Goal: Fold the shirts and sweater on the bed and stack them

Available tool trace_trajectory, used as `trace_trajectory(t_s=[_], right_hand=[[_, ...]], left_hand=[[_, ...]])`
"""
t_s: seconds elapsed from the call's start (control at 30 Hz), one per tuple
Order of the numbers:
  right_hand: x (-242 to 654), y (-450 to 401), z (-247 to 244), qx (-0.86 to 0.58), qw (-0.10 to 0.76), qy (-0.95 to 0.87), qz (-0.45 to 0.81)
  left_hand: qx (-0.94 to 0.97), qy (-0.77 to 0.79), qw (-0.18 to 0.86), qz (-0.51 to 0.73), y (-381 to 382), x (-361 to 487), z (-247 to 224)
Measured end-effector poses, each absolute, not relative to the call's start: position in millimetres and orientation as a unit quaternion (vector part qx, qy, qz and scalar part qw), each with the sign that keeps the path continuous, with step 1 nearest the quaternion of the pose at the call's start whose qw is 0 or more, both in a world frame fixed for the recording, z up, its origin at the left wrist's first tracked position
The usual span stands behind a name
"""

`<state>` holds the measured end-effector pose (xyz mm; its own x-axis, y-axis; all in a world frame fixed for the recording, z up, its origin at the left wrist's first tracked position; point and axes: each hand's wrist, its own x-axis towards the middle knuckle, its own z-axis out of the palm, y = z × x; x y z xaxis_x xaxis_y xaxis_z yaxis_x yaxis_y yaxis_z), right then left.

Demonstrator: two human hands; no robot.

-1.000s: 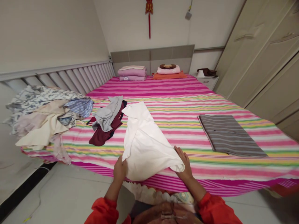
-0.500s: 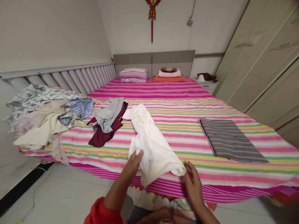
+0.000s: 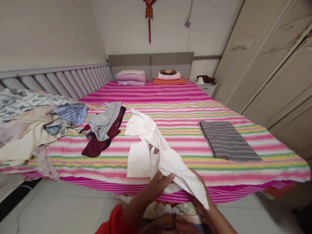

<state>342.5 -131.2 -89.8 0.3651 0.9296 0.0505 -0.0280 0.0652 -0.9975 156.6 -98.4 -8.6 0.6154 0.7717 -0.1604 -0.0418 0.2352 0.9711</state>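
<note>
The white garment is now lifting off the striped bed, its near end rising in my grip. My left hand is pinching a fold; my right hand is mostly hidden under cloth, so I am not telling its grip. The grey-and-maroon clothes are lying just left.

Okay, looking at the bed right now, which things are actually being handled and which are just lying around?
Being handled:
white garment, lifted at its near end
left hand, gripping the white garment
right hand, mostly hidden under the cloth

Lying about:
folded grey striped cloth
grey and maroon clothes
heap of mixed clothes
folded bedding by the headboard
striped bedsheet
</note>
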Motion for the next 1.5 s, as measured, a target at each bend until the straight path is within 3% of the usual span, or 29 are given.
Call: trace_trajectory(t_s=[0.07,0.23,0.37,0.47,0.53,0.67,0.93,1.07,1.17,1.3,1.5], right_hand=[[355,-123,-80,-0.541,0.631,-0.328,0.449],[370,-102,-41,-0.532,0.651,-0.311,0.443],[350,-85,-4,-0.521,0.66,-0.329,0.43],[317,-80,19,-0.477,0.617,-0.4,0.482],[296,-80,29,-0.417,0.554,-0.486,0.532],[282,-86,21,-0.383,0.486,-0.614,0.49],[302,-109,-80,-0.554,0.309,-0.727,0.261],[300,-98,-84,-0.546,0.402,-0.672,0.297],[303,-81,-66,-0.524,0.484,-0.582,0.391],[308,-69,-39,-0.504,0.511,-0.545,0.434],[287,-73,-11,-0.456,0.47,-0.618,0.434]], left_hand=[[0.544,0.392,0.688,0.277,-95,143,-16],[0.562,0.436,0.626,0.319,-89,119,-14],[0.695,0.449,0.372,0.421,-94,118,19],[0.837,0.36,0.176,0.372,-96,129,38],[0.863,0.355,0.13,0.335,-89,133,42],[0.796,0.443,0.198,0.361,-61,114,38],[0.494,0.588,0.358,0.531,-50,58,36],[0.497,0.598,0.369,0.51,-50,50,24],[0.51,0.635,0.287,0.504,-40,35,9],[0.568,0.643,0.171,0.485,-35,23,-1],[0.745,0.487,0.299,0.342,-61,76,-1]])
